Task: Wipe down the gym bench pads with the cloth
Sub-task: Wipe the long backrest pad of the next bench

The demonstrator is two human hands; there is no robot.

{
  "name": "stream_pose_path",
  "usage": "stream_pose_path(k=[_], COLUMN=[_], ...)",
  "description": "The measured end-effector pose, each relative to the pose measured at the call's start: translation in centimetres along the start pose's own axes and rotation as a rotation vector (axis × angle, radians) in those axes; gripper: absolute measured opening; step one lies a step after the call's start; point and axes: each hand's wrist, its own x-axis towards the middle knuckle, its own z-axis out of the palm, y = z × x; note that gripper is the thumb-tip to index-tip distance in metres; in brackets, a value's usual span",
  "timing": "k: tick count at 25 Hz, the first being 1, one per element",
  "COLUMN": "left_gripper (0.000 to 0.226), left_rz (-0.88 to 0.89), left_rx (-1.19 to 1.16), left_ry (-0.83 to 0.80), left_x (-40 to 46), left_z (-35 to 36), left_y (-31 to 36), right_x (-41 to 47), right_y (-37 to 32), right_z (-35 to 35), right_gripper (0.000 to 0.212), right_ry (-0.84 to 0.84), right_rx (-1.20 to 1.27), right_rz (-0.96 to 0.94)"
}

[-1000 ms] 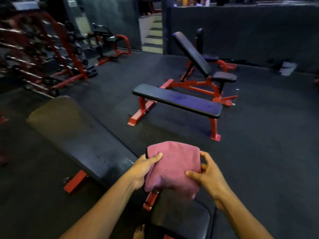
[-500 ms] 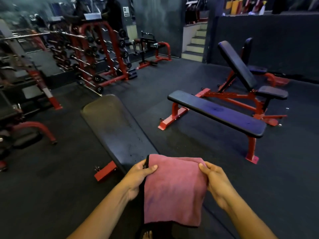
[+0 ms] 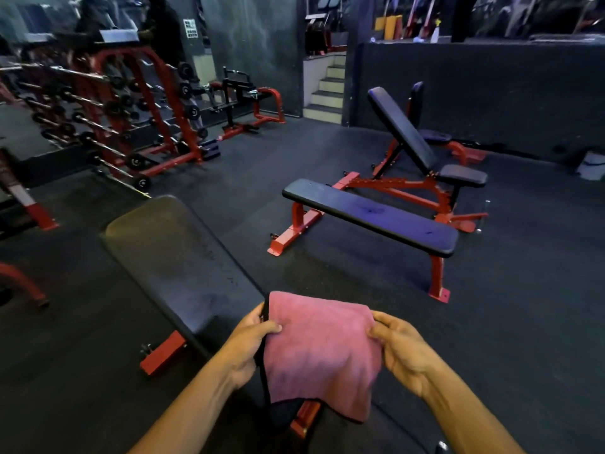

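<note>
Pink cloth (image 3: 322,353), pinched at its upper corners by left hand (image 3: 250,342) and right hand (image 3: 401,350), hangs spread just beyond the fingers, near the closest bench pad (image 3: 176,257); wiping apparently not begun, next lowering cloth onto pad.

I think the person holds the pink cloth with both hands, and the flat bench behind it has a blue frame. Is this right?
Not quite. In the head view the flat bench has a red frame under its black pad, not a blue one. The rest is right: the left hand and the right hand both hold the pink cloth by its top edge.
</note>
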Motion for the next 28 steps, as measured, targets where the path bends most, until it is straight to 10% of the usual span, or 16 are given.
stream_pose_path(k=[5,10,14,23,28], left_gripper=[0.051,0.064,0.053,0.028,0.036], left_rz=[-0.099,0.476,0.511,0.711,0.695], left_rx=[0.0,-0.007,0.076,0.485,0.448], left_ry=[0.036,-0.074,-0.005,-0.215,-0.144], left_x=[1.6,4.0,3.7,1.1,0.3], left_z=[1.6,5.9,5.1,5.3,3.5], left_y=[-2.7,9.3,15.4,12.9,10.2], right_x=[1.1,0.8,-2.1,-0.3,-0.9], right_y=[0.0,-13.1,-16.9,-11.7,-9.6], right_z=[0.0,3.3,2.0,-0.7,0.1], right_gripper=[0.05,0.034,0.031,0.028,0.036], right_ry=[0.104,0.188,0.091,0.145,-0.307], right_rx=[-0.052,0.133,0.081,-0.22,-0.123], right_rz=[0.059,-0.574,-0.777,-0.405,-0.127])
